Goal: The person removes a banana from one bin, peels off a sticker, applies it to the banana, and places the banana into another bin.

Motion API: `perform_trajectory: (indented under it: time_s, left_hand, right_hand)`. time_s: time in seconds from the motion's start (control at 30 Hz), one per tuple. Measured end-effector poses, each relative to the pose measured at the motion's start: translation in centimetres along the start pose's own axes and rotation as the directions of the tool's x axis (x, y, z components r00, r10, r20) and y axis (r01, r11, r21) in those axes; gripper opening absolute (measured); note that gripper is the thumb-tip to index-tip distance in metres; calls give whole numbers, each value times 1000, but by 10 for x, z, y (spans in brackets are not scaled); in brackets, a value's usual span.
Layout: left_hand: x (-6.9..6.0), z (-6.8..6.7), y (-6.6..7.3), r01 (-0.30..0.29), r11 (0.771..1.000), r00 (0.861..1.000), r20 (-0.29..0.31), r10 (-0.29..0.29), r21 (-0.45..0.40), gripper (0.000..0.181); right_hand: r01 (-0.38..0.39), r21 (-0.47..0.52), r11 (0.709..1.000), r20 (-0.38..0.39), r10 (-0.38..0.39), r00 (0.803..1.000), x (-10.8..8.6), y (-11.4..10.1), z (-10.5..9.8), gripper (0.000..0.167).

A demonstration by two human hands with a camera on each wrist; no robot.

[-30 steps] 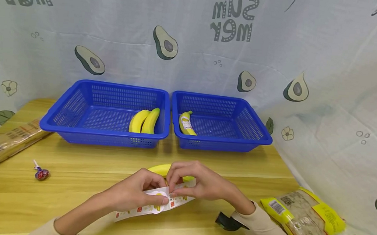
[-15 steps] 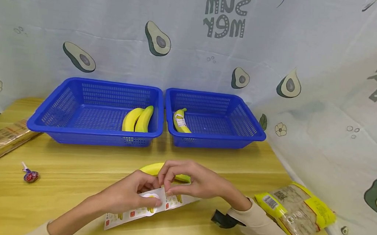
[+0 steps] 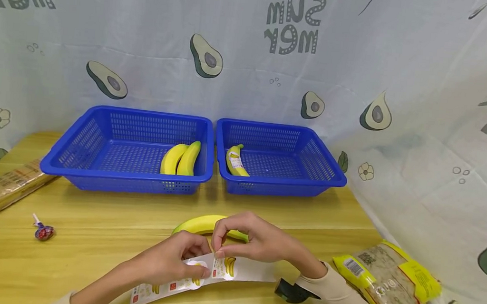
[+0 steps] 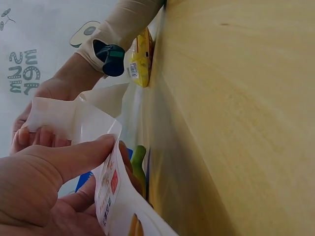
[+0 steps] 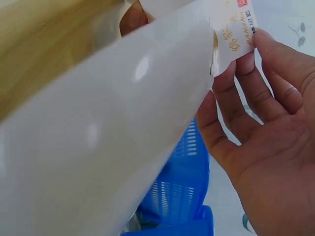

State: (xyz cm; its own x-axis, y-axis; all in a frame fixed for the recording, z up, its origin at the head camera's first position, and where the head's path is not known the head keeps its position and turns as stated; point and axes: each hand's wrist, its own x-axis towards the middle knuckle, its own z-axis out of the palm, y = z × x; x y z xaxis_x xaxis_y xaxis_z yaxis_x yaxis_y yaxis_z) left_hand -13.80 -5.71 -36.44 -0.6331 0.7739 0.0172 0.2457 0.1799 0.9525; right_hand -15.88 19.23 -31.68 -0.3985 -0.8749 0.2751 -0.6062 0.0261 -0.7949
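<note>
My left grip (image 3: pixel 168 260) grasps a long white glossy strip of printed stickers (image 3: pixel 255 271), thumb on top. My right grip (image 3: pixel 258 240) pinches a white sticker with gold lettering (image 5: pixel 234 34), which stands away from the strip's backing. Just beyond both, a curved yellow banana with green ends (image 3: pixel 201 224) lies on the light wooden desk (image 3: pixel 105 222). Farther back, one blue perforated plastic basket (image 3: pixel 117 174) contains two yellow bananas (image 3: pixel 188 161); the adjacent blue plastic basket (image 3: pixel 284 180) contains one yellow banana with a white label (image 3: pixel 235 162).
</note>
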Motion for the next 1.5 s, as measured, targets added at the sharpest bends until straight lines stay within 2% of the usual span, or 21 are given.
perform_trajectory:
  time_s: [0.27, 0.4, 0.47, 0.53, 0.63, 0.73, 0.8, 0.87, 0.93, 1.1, 1.17, 1.37, 1.5]
  left_hand:
    - [0, 1, -3, 2, 1000, 1000, 1, -2, 10, 13]
    - [0, 2, -3, 16, 998, 1000, -14, -16, 58, 14]
    - [0, 2, -6, 30, 994, 999, -26, -27, 110, 15]
    - [2, 2, -15, 24, 987, 999, -31, -19, 157, 15]
    - [6, 1, -41, 29, 971, 999, -44, -19, 239, 18]
    - [9, 1, -64, 14, 960, 999, -40, -4, 278, 21]
    - [9, 2, -68, -2, 956, 999, -30, 12, 294, 21]
    - [8, 2, -66, -27, 950, 999, -15, 33, 311, 21]
    - [5, 3, -52, -22, 948, 1000, -10, 27, 317, 19]
    - [-2, 1, -14, 43, 936, 999, -25, -37, 349, 19]
    - [-4, 0, -5, 49, 930, 999, -27, -42, 363, 20]
    - [-9, -2, 6, 44, 931, 999, -25, -38, 361, 23]
    - [-8, -5, 10, 8, 948, 1000, -14, -4, 319, 27]
  right_hand:
    - [-11, 50, 999, -2, 11, 1000, 1, 4, 0, 7]
    - [-9, 72, 997, -4, 9, 1000, 2, 7, 0, 7]
    - [-9, 78, 997, -4, 10, 1000, 2, 8, 1, 7]
    - [-18, 86, 996, -6, 18, 1000, 2, 9, 1, 7]
    - [-30, 92, 995, -8, 31, 999, 3, 10, 1, 6]
    - [-39, 97, 994, -10, 40, 999, 3, 9, 1, 5]
    - [-42, 104, 994, -12, 43, 999, 3, 9, 1, 5]
    - [-45, 108, 993, -13, 47, 999, 2, 8, 1, 5]
    - [-47, 112, 993, -16, 49, 999, 1, 8, 1, 6]
    - [-58, 103, 993, -24, 61, 998, 1, 10, 2, 7]
    - [-64, 95, 993, -22, 67, 998, 1, 11, 2, 7]
    - [-72, 62, 995, -24, 74, 997, 2, 13, 3, 4]
    - [-80, 46, 996, -48, 82, 995, 0, 15, 3, 4]
